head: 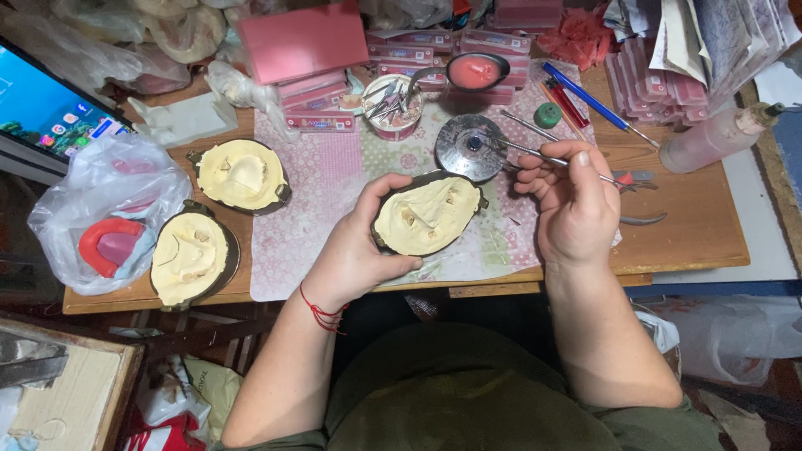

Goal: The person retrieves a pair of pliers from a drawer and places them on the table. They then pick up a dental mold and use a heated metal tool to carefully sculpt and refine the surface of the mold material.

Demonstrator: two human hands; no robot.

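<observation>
Left hand (pixel 355 255) cups a dark oval flask (pixel 428 215) filled with pale yellow plaster, fingers wrapped round its near and left rim, thumb over the top edge. The flask sits at the front of the desk (pixel 693 225), on a pink patterned cloth (pixel 326 175), tipped slightly toward the person. Plaster surface shows a ridge and a few small hollows.

Right hand (pixel 572 200) is closed in a pen-type pinch on a thin metal tool (pixel 535 153). Its tip points left and lies over a round metal disc (pixel 472 146) just behind the flask; the tip is not touching the plaster.

Two more plaster-filled flasks lie to the left: one (pixel 242 174) further back, one (pixel 192 257) at the desk's front edge beside a clear bag (pixel 109 209) holding a red arch-shaped piece. A cup of instruments (pixel 393 104), a ladle of pink wax (pixel 476 71) and stacked pink boxes (pixel 317 100) stand behind.

Judgement: the step in hand looks like working the plaster in the held flask with the tool, caught with the tip at the disc. The next move would call for bringing the tip down to the hollows while the left hand keeps the flask steady and tilted; light pressure needed, as plaster edges would chip easily.
</observation>
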